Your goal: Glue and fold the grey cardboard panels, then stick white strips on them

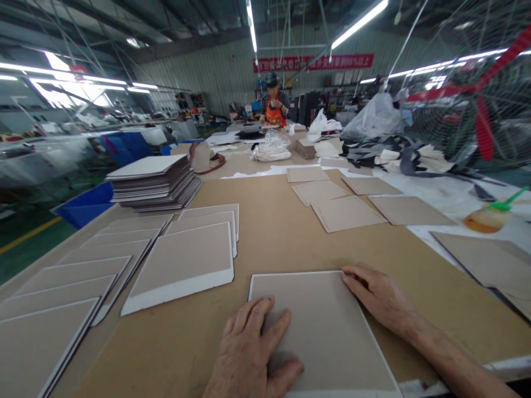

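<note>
Panel (326,331) lies under spread left hand (249,345); right hand (377,293) touches its corner (grip unclear).

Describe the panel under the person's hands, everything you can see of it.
The panel is a flat, greyish-beige rectangle that looks like stiff board, with a narrow white border along its far and right edges and a white strip at the bottom of the picture. It lies flat on the brown tabletop, straight in front of the person. The left hand rests spread over its left side, hiding much of that edge; the right hand touches its far right corner.
</note>
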Demonstrator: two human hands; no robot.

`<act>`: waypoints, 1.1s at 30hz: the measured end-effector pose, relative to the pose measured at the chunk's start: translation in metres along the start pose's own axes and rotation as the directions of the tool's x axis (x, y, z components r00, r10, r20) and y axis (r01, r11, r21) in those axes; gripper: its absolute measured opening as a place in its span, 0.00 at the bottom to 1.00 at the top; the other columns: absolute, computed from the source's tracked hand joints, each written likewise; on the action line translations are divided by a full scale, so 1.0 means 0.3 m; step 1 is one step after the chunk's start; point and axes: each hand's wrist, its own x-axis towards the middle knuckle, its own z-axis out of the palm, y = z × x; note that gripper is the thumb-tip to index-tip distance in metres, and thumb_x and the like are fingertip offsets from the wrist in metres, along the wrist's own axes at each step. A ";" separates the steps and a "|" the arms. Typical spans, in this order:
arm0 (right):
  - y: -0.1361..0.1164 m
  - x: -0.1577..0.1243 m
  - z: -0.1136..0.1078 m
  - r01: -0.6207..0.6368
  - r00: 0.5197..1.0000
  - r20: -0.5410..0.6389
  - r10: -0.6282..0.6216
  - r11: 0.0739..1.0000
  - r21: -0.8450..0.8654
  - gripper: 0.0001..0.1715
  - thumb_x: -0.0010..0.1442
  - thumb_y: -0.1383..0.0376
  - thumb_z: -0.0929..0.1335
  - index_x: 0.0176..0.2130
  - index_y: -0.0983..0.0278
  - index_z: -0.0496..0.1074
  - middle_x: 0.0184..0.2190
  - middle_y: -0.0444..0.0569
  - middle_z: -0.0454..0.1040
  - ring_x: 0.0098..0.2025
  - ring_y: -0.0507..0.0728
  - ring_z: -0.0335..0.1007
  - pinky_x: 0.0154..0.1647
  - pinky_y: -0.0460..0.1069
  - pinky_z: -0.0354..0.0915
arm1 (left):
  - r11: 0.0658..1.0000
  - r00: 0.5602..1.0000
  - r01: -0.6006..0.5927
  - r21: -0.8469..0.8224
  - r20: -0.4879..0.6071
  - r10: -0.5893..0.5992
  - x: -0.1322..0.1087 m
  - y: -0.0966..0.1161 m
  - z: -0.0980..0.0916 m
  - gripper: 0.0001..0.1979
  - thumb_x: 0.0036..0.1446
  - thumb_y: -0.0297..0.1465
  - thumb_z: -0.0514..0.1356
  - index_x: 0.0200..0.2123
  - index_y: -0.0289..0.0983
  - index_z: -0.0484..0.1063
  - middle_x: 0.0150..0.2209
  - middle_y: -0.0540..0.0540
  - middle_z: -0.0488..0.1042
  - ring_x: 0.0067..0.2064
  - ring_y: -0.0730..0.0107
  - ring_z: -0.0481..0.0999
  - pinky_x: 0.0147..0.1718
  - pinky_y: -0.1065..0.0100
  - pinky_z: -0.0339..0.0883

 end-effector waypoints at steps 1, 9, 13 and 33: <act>0.006 -0.001 0.005 0.004 1.000 -0.017 -0.004 1.000 0.016 0.19 0.68 0.58 0.60 0.46 0.63 0.75 0.42 0.51 0.77 0.44 0.60 0.74 0.47 0.55 0.68 | 1.000 1.000 0.000 -0.005 -0.004 0.000 0.000 -0.001 0.001 0.29 0.52 0.45 0.66 0.58 0.47 0.70 0.58 0.37 0.70 0.57 0.44 0.70 0.47 0.43 0.72; 0.061 -0.006 0.049 0.134 0.985 -0.112 -0.133 0.991 -0.004 0.20 0.68 0.56 0.61 0.45 0.62 0.78 0.42 0.50 0.76 0.43 0.60 0.74 0.47 0.56 0.69 | 0.999 1.000 0.000 -0.043 -0.017 -0.001 -0.005 -0.002 0.011 0.31 0.51 0.45 0.67 0.58 0.48 0.70 0.58 0.37 0.69 0.57 0.43 0.69 0.48 0.42 0.71; 0.035 -0.003 0.029 0.089 0.984 -0.163 -0.076 0.994 0.070 0.19 0.65 0.55 0.63 0.43 0.61 0.79 0.40 0.49 0.78 0.43 0.60 0.75 0.47 0.55 0.68 | 0.999 1.000 0.009 -0.052 -0.008 -0.009 -0.010 -0.003 0.010 0.30 0.51 0.45 0.67 0.58 0.47 0.70 0.58 0.37 0.69 0.58 0.42 0.68 0.49 0.41 0.70; -0.142 -0.039 -0.085 -0.329 0.894 0.086 0.440 0.513 0.793 0.30 0.37 0.45 0.80 0.35 0.57 0.74 0.29 0.48 0.75 0.27 0.57 0.71 0.21 0.46 0.66 | -0.088 0.801 0.169 -0.982 0.189 -0.568 -0.087 0.025 -0.015 0.31 0.58 0.44 0.63 0.61 0.40 0.60 0.56 0.35 0.72 0.54 0.48 0.75 0.49 0.52 0.70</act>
